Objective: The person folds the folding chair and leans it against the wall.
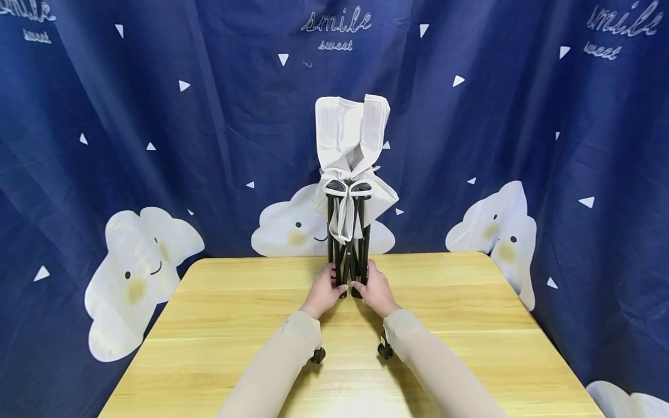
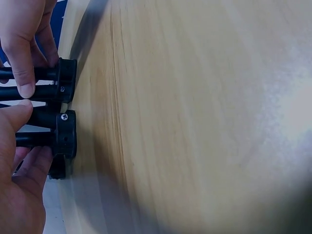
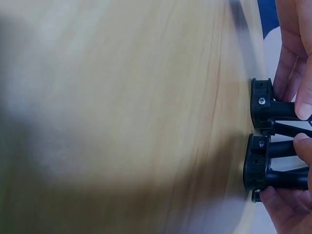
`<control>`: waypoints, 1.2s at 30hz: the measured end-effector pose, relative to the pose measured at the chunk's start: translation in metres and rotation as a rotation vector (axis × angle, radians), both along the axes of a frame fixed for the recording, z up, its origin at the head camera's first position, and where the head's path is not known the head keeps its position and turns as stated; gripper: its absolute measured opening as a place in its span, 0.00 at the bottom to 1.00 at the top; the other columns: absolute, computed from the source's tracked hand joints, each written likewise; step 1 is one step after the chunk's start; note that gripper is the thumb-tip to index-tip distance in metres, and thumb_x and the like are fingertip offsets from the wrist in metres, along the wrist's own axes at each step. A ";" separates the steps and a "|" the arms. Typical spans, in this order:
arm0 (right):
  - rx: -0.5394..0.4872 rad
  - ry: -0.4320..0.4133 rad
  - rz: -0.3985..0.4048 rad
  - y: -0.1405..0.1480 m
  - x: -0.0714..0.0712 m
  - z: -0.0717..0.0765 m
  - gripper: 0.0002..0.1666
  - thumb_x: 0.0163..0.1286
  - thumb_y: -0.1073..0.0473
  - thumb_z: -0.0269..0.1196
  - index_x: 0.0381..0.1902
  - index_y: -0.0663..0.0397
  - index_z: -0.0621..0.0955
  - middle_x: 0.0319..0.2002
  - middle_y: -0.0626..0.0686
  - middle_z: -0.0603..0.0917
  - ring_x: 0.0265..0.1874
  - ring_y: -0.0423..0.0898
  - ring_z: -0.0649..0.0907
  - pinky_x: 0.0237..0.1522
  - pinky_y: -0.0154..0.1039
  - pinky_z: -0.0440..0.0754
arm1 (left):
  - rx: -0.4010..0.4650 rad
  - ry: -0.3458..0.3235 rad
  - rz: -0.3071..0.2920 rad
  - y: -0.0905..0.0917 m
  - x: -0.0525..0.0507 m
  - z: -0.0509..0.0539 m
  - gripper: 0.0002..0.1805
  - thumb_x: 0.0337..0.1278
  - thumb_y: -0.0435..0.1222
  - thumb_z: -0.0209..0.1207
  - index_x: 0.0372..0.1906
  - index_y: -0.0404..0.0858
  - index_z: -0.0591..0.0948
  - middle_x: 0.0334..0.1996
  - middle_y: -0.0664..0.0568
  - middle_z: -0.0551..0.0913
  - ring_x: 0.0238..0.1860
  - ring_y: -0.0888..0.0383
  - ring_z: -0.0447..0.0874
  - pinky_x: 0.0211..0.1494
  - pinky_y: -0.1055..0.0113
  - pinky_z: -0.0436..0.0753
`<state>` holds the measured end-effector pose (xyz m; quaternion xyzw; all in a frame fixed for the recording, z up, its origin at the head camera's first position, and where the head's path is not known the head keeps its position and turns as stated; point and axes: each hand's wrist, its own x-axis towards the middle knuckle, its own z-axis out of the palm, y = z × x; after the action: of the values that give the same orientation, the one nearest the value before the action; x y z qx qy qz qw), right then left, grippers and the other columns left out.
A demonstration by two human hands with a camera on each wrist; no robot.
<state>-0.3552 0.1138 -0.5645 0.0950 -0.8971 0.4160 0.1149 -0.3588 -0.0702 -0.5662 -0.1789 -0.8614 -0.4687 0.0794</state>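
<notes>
A folded chair with white fabric (image 1: 338, 130) and black tube legs (image 1: 331, 232) stands upright near the back edge of the table. My left hand (image 1: 321, 291) grips the left pair of legs low down, thumb in front and fingers behind. On the right pair, my right hand (image 1: 378, 292) has the same kind of hold. Both thumbs point inward, close to each other. Black plastic feet (image 2: 67, 134) with screws touch or nearly touch the wood in the left wrist view. The right wrist view shows the feet (image 3: 261, 107) side by side, with crossing tubes between the hands.
The light wooden tabletop (image 1: 235, 348) stretches out around the chair. A dark blue curtain (image 1: 219, 116) with clouds and white triangles hangs right behind the table and along both sides. Small black fittings (image 1: 385, 347) show beneath the sleeves.
</notes>
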 end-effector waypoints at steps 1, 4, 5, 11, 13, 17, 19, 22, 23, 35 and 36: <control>-0.002 0.001 0.000 0.000 -0.001 0.000 0.39 0.73 0.62 0.73 0.75 0.62 0.69 0.53 0.67 0.89 0.52 0.63 0.90 0.57 0.59 0.88 | -0.003 0.002 0.003 0.000 0.000 0.000 0.29 0.65 0.25 0.71 0.67 0.28 0.72 0.51 0.35 0.87 0.52 0.39 0.92 0.61 0.49 0.91; 0.002 0.002 -0.003 0.000 -0.002 0.000 0.38 0.74 0.62 0.73 0.75 0.62 0.68 0.55 0.68 0.88 0.54 0.64 0.89 0.58 0.61 0.88 | -0.014 0.002 0.013 0.001 -0.002 0.001 0.30 0.66 0.26 0.70 0.68 0.28 0.72 0.51 0.36 0.87 0.53 0.40 0.92 0.62 0.49 0.90; 0.003 0.001 -0.004 0.000 -0.003 0.000 0.38 0.74 0.61 0.73 0.75 0.62 0.68 0.55 0.68 0.88 0.54 0.64 0.89 0.58 0.61 0.88 | -0.015 -0.004 0.016 0.001 -0.003 0.001 0.30 0.66 0.26 0.70 0.69 0.28 0.72 0.51 0.36 0.87 0.53 0.40 0.91 0.63 0.49 0.90; 0.008 -0.002 -0.010 0.000 -0.006 0.000 0.39 0.73 0.62 0.73 0.75 0.63 0.68 0.56 0.69 0.87 0.56 0.65 0.88 0.59 0.61 0.87 | -0.010 -0.012 0.022 0.002 -0.003 0.004 0.29 0.67 0.26 0.70 0.68 0.27 0.71 0.51 0.35 0.87 0.53 0.39 0.91 0.63 0.48 0.89; 0.008 0.005 -0.010 -0.001 -0.008 -0.002 0.40 0.73 0.62 0.73 0.76 0.63 0.68 0.57 0.70 0.87 0.57 0.66 0.88 0.60 0.62 0.87 | -0.011 0.003 0.021 0.002 -0.004 0.004 0.29 0.66 0.25 0.70 0.67 0.26 0.71 0.51 0.35 0.87 0.53 0.39 0.91 0.62 0.47 0.90; 0.012 0.020 -0.009 -0.001 -0.011 -0.004 0.41 0.72 0.62 0.73 0.76 0.64 0.68 0.59 0.71 0.86 0.58 0.68 0.87 0.61 0.64 0.86 | -0.009 0.019 0.023 0.002 -0.005 0.002 0.29 0.65 0.25 0.70 0.67 0.26 0.71 0.50 0.34 0.87 0.52 0.38 0.91 0.61 0.47 0.90; 0.018 0.020 -0.009 -0.001 -0.012 -0.004 0.40 0.72 0.63 0.73 0.76 0.64 0.68 0.59 0.71 0.86 0.58 0.68 0.87 0.61 0.65 0.86 | -0.009 0.022 0.026 0.003 -0.007 0.000 0.29 0.66 0.25 0.70 0.67 0.26 0.71 0.51 0.34 0.87 0.52 0.38 0.91 0.62 0.47 0.90; 0.020 0.017 -0.009 -0.001 -0.012 -0.002 0.40 0.73 0.63 0.73 0.76 0.65 0.68 0.59 0.71 0.86 0.57 0.68 0.88 0.59 0.65 0.86 | -0.005 0.022 0.028 0.003 -0.008 -0.001 0.30 0.66 0.25 0.70 0.68 0.27 0.71 0.52 0.34 0.86 0.53 0.38 0.91 0.62 0.47 0.90; 0.019 0.008 -0.009 -0.001 -0.012 -0.001 0.41 0.73 0.62 0.73 0.76 0.65 0.67 0.59 0.71 0.86 0.58 0.68 0.87 0.60 0.65 0.87 | -0.003 0.024 0.028 0.004 -0.008 -0.001 0.30 0.66 0.25 0.70 0.68 0.27 0.71 0.52 0.34 0.86 0.53 0.37 0.91 0.62 0.47 0.90; 0.016 -0.010 -0.009 -0.004 -0.013 0.005 0.39 0.74 0.64 0.71 0.76 0.65 0.67 0.61 0.71 0.85 0.59 0.68 0.87 0.61 0.64 0.86 | -0.053 0.032 0.061 0.006 -0.012 0.003 0.30 0.67 0.25 0.69 0.69 0.25 0.71 0.49 0.34 0.86 0.50 0.39 0.90 0.60 0.45 0.89; 0.016 -0.009 -0.010 -0.005 -0.014 0.005 0.39 0.74 0.64 0.71 0.76 0.65 0.67 0.61 0.71 0.85 0.59 0.69 0.87 0.61 0.64 0.86 | -0.054 0.032 0.064 0.006 -0.012 0.003 0.30 0.67 0.26 0.69 0.69 0.25 0.71 0.49 0.33 0.86 0.50 0.38 0.90 0.60 0.44 0.88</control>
<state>-0.3689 0.1092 -0.5594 0.0895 -0.9014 0.4084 0.1124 -0.3706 -0.0640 -0.5628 -0.1606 -0.8775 -0.4398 0.1033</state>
